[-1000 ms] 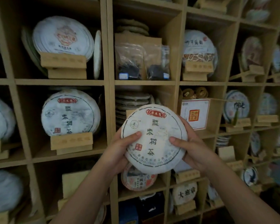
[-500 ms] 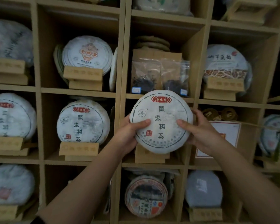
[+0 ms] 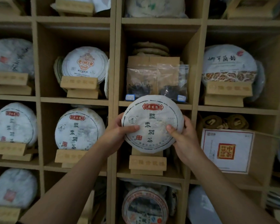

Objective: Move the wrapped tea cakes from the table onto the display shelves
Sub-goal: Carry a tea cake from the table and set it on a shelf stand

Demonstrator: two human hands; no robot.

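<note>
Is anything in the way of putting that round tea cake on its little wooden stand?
Nothing visible. The tea cake, held by the left hand and right hand, sits just above the empty wooden stand.

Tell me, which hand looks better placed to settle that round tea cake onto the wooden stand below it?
Neither clearly: the left hand and right hand grip opposite edges of the tea cake, centred above the wooden stand. Probably both lower it together.

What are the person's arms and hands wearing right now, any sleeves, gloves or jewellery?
Nothing shows: the left hand and right hand are bare, without gloves or rings, and both forearms are uncovered down to the picture's edge, with no sleeve, watch or bracelet in view.
</note>
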